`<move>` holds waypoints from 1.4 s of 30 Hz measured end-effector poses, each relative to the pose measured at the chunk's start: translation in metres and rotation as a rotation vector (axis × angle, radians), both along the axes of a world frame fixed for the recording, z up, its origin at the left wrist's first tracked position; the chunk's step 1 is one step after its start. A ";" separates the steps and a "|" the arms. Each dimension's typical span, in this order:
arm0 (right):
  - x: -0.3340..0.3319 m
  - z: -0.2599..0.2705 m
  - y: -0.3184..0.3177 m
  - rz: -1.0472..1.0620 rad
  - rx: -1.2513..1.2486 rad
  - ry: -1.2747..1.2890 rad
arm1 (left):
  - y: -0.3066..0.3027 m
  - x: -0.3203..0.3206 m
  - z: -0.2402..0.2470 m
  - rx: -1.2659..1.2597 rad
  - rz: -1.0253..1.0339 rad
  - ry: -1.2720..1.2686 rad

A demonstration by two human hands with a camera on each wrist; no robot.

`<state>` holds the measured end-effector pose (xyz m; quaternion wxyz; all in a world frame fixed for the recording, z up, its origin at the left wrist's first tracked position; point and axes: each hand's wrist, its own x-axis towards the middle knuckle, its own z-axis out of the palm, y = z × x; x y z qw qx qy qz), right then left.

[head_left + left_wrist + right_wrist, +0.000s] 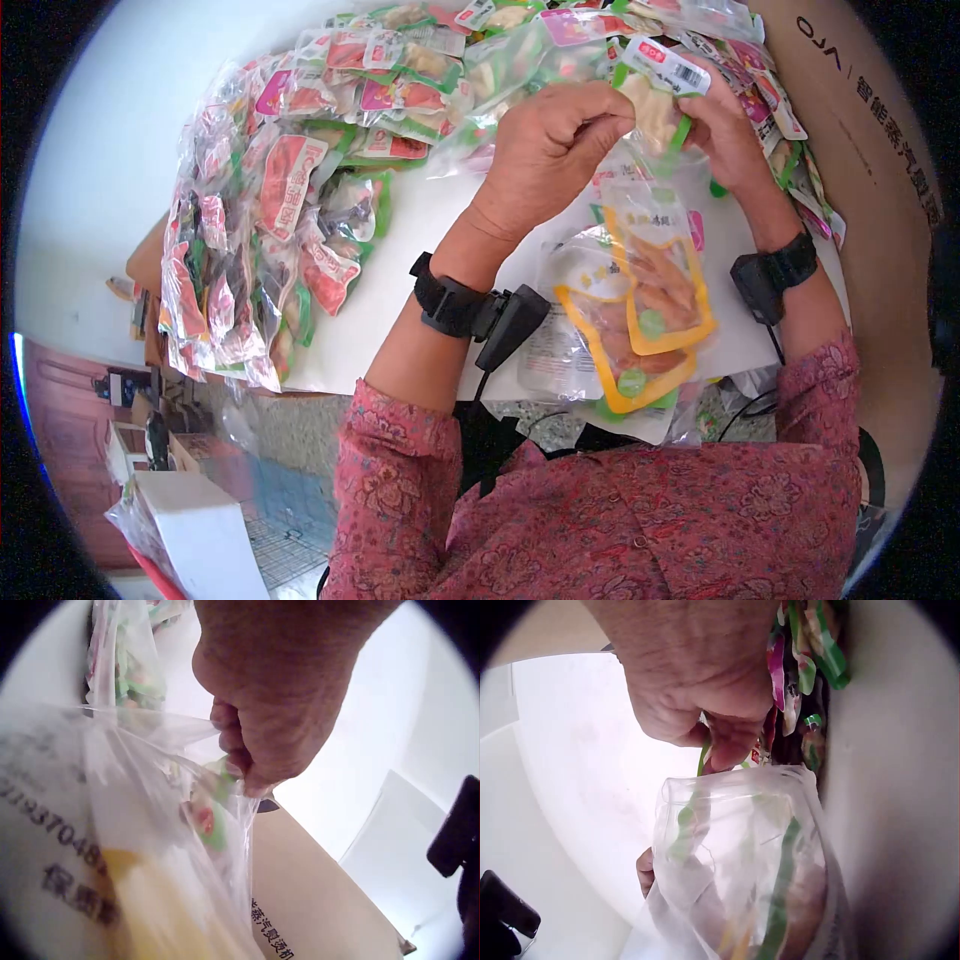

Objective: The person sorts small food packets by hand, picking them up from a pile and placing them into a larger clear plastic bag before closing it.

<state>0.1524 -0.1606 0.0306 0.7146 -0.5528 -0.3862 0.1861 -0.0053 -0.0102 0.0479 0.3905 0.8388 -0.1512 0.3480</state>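
My left hand pinches the edge of a clear plastic bag, whose film stretches away from the fingertips. Printed text and a yellow patch show through the film in the left wrist view. My right hand holds a small green-edged snack packet with a white barcode label, pale food showing through its window. In the right wrist view, this hand is right at the mouth of the clear bag. Two yellow-bordered food packets with brownish contents lie in front of my body, below the hands.
Heaped snack packets in red, pink and green wrapping cover the left and back of the white table. More packets lie at the right. A tall cardboard wall with printed characters borders the right side.
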 end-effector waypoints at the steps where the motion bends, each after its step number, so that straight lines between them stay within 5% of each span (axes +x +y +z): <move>1: 0.001 -0.001 0.000 0.002 -0.002 -0.002 | 0.001 0.000 0.000 -0.002 0.002 -0.002; 4: -0.006 0.001 -0.003 0.028 -0.164 -0.181 | 0.003 0.003 -0.004 0.036 0.035 -0.029; 7: -0.012 -0.004 -0.005 0.407 -0.272 -0.013 | 0.003 0.005 -0.007 -0.023 0.035 -0.002; 11: -0.008 -0.008 -0.011 0.389 -0.355 0.111 | 0.003 0.006 -0.011 -0.050 0.054 0.018; 14: 0.001 -0.002 -0.012 0.427 -0.346 0.015 | 0.003 0.006 -0.014 -0.092 0.050 0.046; 16: -0.001 0.008 -0.014 0.548 -0.531 -0.448 | 0.003 0.010 -0.016 -0.086 0.049 0.042; 18: -0.002 0.002 -0.012 0.580 -0.553 -0.464 | 0.002 0.011 -0.020 -0.147 0.055 0.081; 20: -0.003 0.000 -0.009 0.870 -0.365 -0.327 | 0.000 0.012 -0.023 -0.149 0.070 0.081; 25: -0.006 0.007 -0.013 0.861 -0.381 -0.331 | -0.003 0.011 -0.029 -0.257 0.062 0.182; 27: -0.007 0.007 -0.014 0.629 -0.531 -0.249 | -0.004 0.013 -0.035 -0.325 -0.095 0.172; 36: 0.007 -0.013 0.000 0.188 -0.416 -0.209 | -0.019 0.018 -0.061 -0.429 -0.228 0.622; 42: 0.009 -0.021 0.011 0.211 -0.594 -0.220 | -0.023 0.024 -0.070 -0.394 -0.242 0.586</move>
